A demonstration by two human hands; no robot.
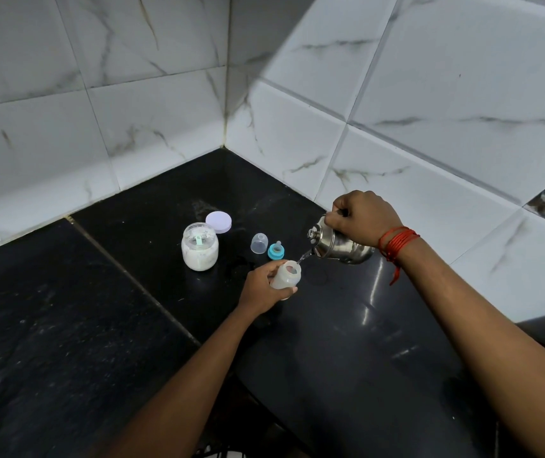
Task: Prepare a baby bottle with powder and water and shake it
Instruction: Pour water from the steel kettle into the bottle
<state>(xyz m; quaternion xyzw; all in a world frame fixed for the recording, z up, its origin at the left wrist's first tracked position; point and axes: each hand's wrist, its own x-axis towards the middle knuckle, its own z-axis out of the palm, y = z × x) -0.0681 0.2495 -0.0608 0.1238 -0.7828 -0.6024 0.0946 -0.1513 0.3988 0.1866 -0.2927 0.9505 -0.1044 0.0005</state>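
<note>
L hand has its fingers and thumb wrapped round the baby bottle. The bottle is open at the top, no teat on, tilted a bit toward the right side. Can't tell if its base touches the table. It's mid-table, in front of the back corner where the two tiled walls meet.

R hand grips a steel jug from above, fingers curled tight over its top. The jug is tipped w/ its spout down toward the bottle mouth. A thin stream of water runs from the spout into the bottle's opening. A red thread is tied round the R wrist, one end hanging loose.

Behind the bottle, toward the back corner, stands a blue teat ring w/ its teat pointing up. Just left of it is a clear cap, dome up, the two nearly touching. Further left is a glass powder jar, lid off, white powder inside and a pale green scoop in it. A lilac lid lies flat just behind the jar, toward the back edge, touching or nearly so. Faint white dust shows on the dark table near that lid.
</note>
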